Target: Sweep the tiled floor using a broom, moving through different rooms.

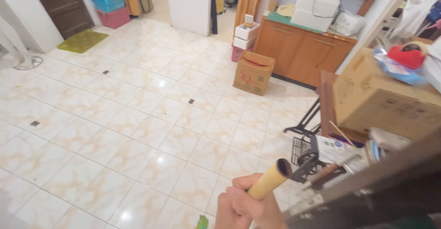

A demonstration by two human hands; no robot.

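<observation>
At the bottom edge of the view, my right hand (245,206) is closed in a fist around a yellow tubular handle (272,181). The handle's open dark end points up and to the right, toward a black wire cart (305,158). Everything below my fist is hidden, so I cannot see what the handle belongs to. A small green bit (202,222) shows just left of my hand at the frame's edge. My left hand is out of view.
A glossy tiled floor (138,118) stretches ahead. A small cardboard box (253,73) stands by a wooden cabinet (301,50). A large cardboard box (381,96) and clutter fill the right side. A dark wooden edge (390,174) crosses the lower right. A green mat (82,40) lies by a dark door.
</observation>
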